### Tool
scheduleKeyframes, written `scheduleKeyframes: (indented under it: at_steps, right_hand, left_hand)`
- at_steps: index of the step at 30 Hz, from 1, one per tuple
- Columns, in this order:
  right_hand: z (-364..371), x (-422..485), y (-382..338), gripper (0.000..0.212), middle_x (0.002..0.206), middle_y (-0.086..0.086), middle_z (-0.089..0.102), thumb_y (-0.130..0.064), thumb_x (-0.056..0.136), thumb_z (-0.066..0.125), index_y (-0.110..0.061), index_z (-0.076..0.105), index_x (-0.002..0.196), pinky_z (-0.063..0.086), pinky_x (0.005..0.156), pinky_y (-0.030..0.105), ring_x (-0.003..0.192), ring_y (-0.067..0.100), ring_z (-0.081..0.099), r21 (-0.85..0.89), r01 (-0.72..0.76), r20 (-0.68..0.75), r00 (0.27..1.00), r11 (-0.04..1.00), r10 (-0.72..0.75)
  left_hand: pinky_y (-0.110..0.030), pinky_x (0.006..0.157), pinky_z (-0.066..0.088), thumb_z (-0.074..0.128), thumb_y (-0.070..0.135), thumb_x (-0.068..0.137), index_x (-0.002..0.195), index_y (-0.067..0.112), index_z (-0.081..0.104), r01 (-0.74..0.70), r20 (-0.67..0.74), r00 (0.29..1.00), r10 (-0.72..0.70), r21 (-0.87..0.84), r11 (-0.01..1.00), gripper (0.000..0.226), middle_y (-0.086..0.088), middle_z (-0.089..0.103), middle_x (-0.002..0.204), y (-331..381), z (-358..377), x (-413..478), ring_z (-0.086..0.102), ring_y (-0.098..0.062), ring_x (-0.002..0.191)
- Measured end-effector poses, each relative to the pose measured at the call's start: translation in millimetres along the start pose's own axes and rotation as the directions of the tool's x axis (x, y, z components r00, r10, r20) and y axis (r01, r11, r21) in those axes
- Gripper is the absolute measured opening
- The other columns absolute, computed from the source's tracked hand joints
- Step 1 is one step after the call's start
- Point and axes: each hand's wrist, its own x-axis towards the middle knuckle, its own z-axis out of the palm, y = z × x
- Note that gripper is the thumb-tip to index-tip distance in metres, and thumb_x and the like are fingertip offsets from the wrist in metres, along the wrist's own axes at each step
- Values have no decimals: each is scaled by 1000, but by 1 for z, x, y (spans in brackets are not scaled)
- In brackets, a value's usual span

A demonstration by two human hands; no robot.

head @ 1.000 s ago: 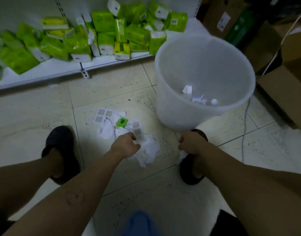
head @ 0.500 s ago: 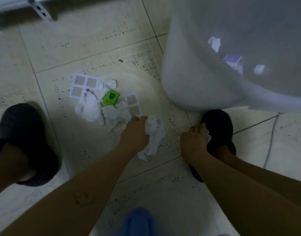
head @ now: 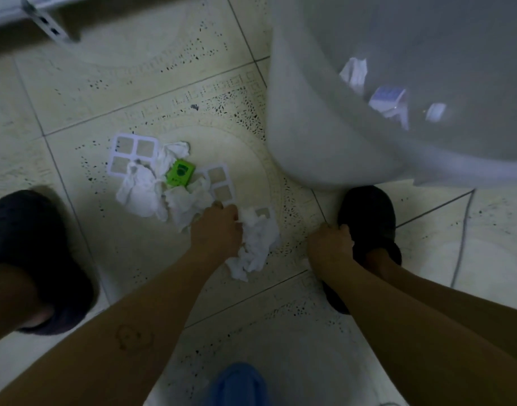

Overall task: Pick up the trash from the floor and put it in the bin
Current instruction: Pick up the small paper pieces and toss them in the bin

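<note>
My left hand [head: 217, 230] is on the floor, its fingers closed on a crumpled white tissue [head: 258, 244] that spreads out to its right. Just beyond lies the trash pile: more crumpled tissues [head: 140, 191], a small green packet [head: 180, 172] and white grid-shaped paper frames [head: 134, 148]. My right hand [head: 330, 244] is a fist beside my right slipper, and only a sliver of a white scrap shows at its fingers. The translucent white bin [head: 310, 127] stands at the upper right, close to both hands, with a few paper scraps [head: 389, 98] inside.
My feet in black slippers stand at the left [head: 31, 259] and under the bin's edge [head: 368, 218]. A shelf foot bracket [head: 46, 22] is at the top left. A thin cable [head: 462, 235] runs over the tiles at right. Something blue [head: 239, 385] sits at the bottom edge.
My head has dropped much closer to the floor, so the shelf of green packs is out of view. My left hand keeps its hold on the tissue and has edged toward the pile.
</note>
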Motion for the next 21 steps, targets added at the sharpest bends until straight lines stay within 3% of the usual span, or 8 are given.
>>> scheduleKeyframes:
  at_steps: [2, 6, 10, 12, 14, 17, 19, 21]
  right_hand:
    - [-14, -12, -2, 32, 125, 13, 49, -25, 90, 55, -9, 55, 117, 43, 89, 38, 112, 30, 50, 198, 18, -32, 999, 980, -12]
    - [-48, -40, -3, 27, 118, 11, 59, -20, 92, 53, -7, 55, 116, 47, 78, 31, 104, 25, 59, 387, 162, -129, 984, 908, -121]
    - [-80, -76, 0, 8, 104, 12, 59, -10, 91, 48, -9, 55, 95, 35, 56, 24, 83, 18, 48, 562, 273, -276, 952, 781, -134]
    - [-97, -99, 3, 14, 103, 13, 61, -8, 88, 49, -10, 58, 99, 40, 62, 26, 80, 20, 49, 625, 330, -375, 922, 708, -99]
    - [-116, -124, 6, 22, 98, 13, 61, 0, 85, 47, -16, 62, 87, 48, 63, 27, 79, 23, 55, 703, 391, -450, 891, 594, -54]
    - [-139, -160, 12, 36, 93, 11, 66, 4, 84, 44, -18, 70, 72, 44, 57, 18, 64, 11, 53, 735, 443, -517, 856, 513, 2]
    - [-152, -182, 17, 35, 92, 9, 70, 3, 86, 45, -12, 75, 78, 45, 61, 18, 61, 8, 53, 739, 480, -567, 822, 473, 52]
    - [-162, -204, 25, 28, 87, 7, 70, -3, 88, 48, -8, 76, 85, 53, 57, 22, 65, 18, 63, 772, 520, -589, 802, 366, 103]
  left_hand:
    - [-34, 68, 46, 55, 28, 89, 99, 10, 63, 21, -18, 1000, -21, -24, 1000, 23, -14, 55, 99, -3, -12, -11, 59, -33, 88]
    - [-28, 65, 43, 57, 33, 85, 89, 15, 66, 51, -67, 996, -52, -17, 999, 20, -9, 56, 89, 0, -49, -33, 61, -29, 84]
    - [-29, 67, 45, 57, 33, 84, 88, 21, 66, 78, -90, 993, -80, -26, 997, 16, -8, 67, 91, 6, -89, -61, 64, -29, 89]
    - [-30, 70, 48, 57, 33, 84, 92, 22, 67, 71, -118, 990, -73, -23, 997, 16, -8, 69, 95, 10, -109, -77, 65, -29, 91]
    - [-27, 69, 45, 58, 31, 84, 93, 21, 67, 58, -166, 984, -63, -33, 998, 16, -8, 69, 96, 15, -129, -95, 64, -28, 92]
    - [-25, 64, 43, 58, 28, 85, 96, 17, 68, 35, -226, 973, -48, -61, 997, 18, -8, 70, 94, 23, -159, -120, 64, -27, 88]
    - [-27, 65, 48, 59, 28, 86, 96, 15, 68, 17, -273, 961, -38, -79, 997, 18, -8, 70, 92, 29, -180, -135, 64, -26, 84]
    - [-28, 68, 50, 60, 29, 86, 94, 17, 68, 1, -328, 944, -30, -88, 996, 17, -6, 70, 93, 36, -199, -150, 64, -26, 84]
